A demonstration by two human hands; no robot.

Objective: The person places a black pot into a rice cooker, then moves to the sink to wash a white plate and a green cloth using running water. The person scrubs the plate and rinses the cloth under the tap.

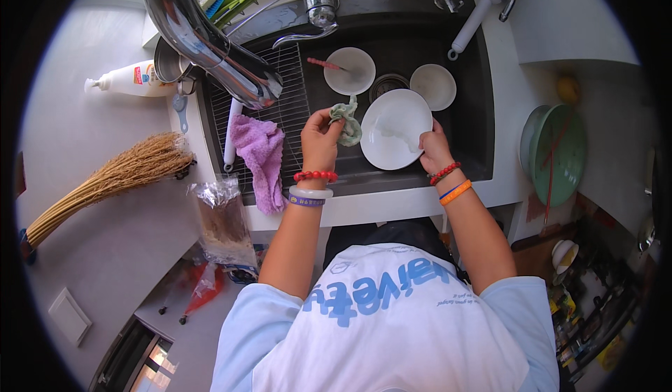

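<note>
In my right hand (436, 145) I grip the rim of a white plate (394, 124), tilted above the sink basin. A faint wet or soapy streak crosses its face. My left hand (321, 132) pinches a crumpled pale green cloth (345, 124) just left of the plate, apart from it. Behind them in the dark sink (336, 171) sit a white bowl (362, 82), with a pink-handled utensil (323, 64) resting in it, and a smaller white bowl (433, 90). The plate hides part of the sink drain (387, 83).
A wire rack (289, 85) covers the sink's left side, under a chrome faucet spout (231, 69). A purple towel (260, 156) drapes over the front edge. A white-handled brush (475, 22) lies at the right rim. Green plates (559, 156) stand farther right.
</note>
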